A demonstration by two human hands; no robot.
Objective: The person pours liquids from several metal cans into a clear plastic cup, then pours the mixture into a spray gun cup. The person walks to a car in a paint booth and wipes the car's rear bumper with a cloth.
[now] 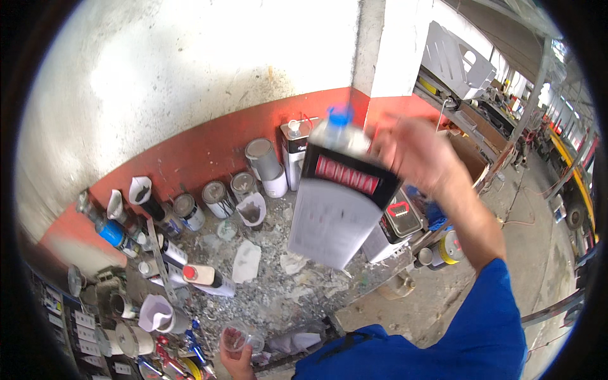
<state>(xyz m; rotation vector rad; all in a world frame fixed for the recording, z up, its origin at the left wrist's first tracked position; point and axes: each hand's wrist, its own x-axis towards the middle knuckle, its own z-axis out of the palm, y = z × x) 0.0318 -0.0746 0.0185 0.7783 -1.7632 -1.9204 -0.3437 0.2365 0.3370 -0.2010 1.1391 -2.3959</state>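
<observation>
Aloft: While our right hand (415, 154) grasps the blue-capped, white-and-black rectangular metal can (332, 218) above the grey-spattered workbench (267, 303), handling it seems our step.
Below: Our left hand (237, 366) holds a clear plastic cup (234, 339).
Grip: We'd next need steadiness.

Glare whitened the wall (221, 57); near the desk's right edge (373, 282), motion blurred the right hand (418, 155) and can (335, 218); outer lines bowed

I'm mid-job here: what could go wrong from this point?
The big can, raised in the right grip, might slip or swing into the red-handled can beside it in view. The clear cup in the left grip could get squeezed or tipped. The blue cap is blurred; if loose, it could leak.
</observation>
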